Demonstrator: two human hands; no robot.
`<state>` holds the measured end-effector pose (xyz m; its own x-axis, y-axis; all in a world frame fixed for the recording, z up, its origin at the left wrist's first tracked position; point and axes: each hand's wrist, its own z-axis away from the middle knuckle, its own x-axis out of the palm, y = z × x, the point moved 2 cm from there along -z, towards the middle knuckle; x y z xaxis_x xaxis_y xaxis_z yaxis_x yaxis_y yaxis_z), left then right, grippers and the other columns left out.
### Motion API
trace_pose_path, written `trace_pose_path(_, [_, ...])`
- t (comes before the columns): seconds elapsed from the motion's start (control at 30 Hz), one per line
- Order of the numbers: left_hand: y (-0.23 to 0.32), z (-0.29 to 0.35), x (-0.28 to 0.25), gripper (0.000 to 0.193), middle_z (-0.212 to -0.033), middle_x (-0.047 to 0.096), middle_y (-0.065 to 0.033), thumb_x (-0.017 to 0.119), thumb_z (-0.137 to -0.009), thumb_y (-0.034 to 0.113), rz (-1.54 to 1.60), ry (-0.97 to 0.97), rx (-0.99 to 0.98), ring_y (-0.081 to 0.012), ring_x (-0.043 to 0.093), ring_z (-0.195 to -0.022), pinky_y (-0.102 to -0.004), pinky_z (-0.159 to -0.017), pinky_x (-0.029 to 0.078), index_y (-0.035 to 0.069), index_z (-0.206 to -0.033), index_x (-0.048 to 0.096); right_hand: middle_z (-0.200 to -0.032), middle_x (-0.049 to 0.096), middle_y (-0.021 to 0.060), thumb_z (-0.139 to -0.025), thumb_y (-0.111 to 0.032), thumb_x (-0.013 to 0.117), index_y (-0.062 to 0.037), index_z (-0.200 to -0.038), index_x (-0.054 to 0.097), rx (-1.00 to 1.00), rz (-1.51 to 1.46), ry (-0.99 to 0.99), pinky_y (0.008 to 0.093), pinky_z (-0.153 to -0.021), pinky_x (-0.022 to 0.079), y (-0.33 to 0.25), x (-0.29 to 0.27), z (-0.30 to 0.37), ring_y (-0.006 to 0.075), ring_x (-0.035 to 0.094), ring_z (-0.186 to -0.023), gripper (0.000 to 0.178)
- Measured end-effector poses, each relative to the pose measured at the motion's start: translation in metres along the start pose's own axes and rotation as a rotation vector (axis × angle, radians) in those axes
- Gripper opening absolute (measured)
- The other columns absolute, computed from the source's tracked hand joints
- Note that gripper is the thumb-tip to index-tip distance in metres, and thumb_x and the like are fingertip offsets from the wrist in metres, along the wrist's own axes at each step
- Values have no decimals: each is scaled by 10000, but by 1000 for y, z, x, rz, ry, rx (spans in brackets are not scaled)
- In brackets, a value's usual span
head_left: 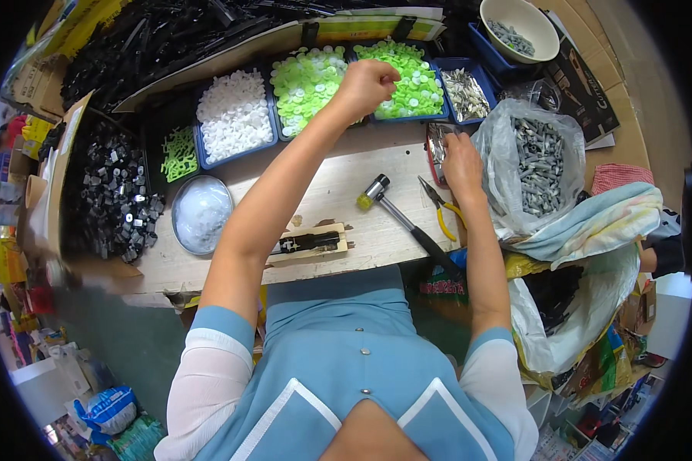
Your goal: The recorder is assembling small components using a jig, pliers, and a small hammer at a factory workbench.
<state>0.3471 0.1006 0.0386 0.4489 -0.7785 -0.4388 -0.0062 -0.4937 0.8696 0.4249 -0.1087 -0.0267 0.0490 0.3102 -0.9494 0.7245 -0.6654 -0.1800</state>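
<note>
Green caps [411,81] fill a blue bin [415,118] beneath the left hand [370,83], fingers curled; I cannot tell whether it grips any. The right hand [463,160] reaches over a red tray [431,163], its grip hidden from me. I judge this part-picking; lifting away calls for clearing the rims, with room over the bench [350,161] left of the hammer [418,235].

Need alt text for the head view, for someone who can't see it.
The left hand is over loose green pieces while the right hand is at a small red tray of silvery parts. A hammer and pliers lie on the workbench.
</note>
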Motion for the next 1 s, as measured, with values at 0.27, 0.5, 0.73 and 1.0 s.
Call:
trace_pose_path(0.27, [-11, 141, -23, 122, -879, 616, -142, 608, -786, -16, 1304, -9, -224, -189, 606, -708, -322, -625, 514, -1, -907, 598, -793, 514, 84, -786, 11, 556, 6, -850, 532, -205, -697, 5, 265, -646, 405, -55, -45, 23, 199, 512, -725, 69])
trace_pose_path(0.5, [-16, 229, -16, 123, -851, 615, -128, 577, -828, 23, 1607, -35, -301, -170, 615, -661, -327, -553, 532, 36, -950, 575, -823, 514, 88, -750, 111, 525, -7, -851, 538, -554, -972, -180, 266, -644, 423, -153, -74, 62, 204, 528, -749, 155])
trace_pose_path(0.73, [-13, 254, -23, 124, -848, 611, -125, 584, -824, 18, 1579, 4, -224, -167, 618, -647, -329, -537, 527, 28, -945, 563, -812, 503, 107, -765, 66, 538, -15, -868, 537, -571, -1035, -290, 315, -636, 435, -180, -72, 74, 264, 534, -744, 131])
trace_pose_path(1.0, [-11, 257, -22, 126, -860, 600, -119, 591, -808, -6, 1555, 29, -161, -180, 616, -678, -320, -572, 530, 20, -929, 569, -802, 508, 102, -762, 68, 543, -5, -861, 541, -566, -1055, -301, 299, -628, 431, -184, -70, 80, 249, 539, -747, 123])
